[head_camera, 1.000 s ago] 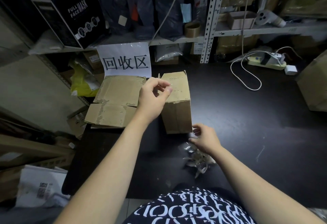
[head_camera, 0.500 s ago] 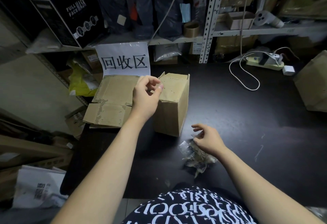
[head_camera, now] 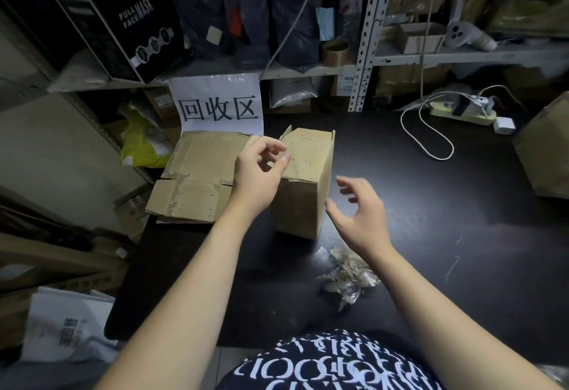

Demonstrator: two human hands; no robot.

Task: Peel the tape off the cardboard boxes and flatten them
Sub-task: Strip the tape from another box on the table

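Cardboard filled my feed: one box (head_camera: 303,180) stood upright on the desk (head_camera: 431,220), one flattened stack (head_camera: 197,180) lay just beside it on the left, and one wad of peeled tape (head_camera: 348,275) sat near its front corner. My left hand (head_camera: 258,174) hovered over the box's top with fingers (head_camera: 271,143) curled, and I couldn't tell whether they pinched anything. My right hand (head_camera: 360,214) hung beside the box, spread wide and holding nothing.

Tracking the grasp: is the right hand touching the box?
Cannot tell. Head view: the right hand thumb borders the box edge; neither gap nor contact shows.
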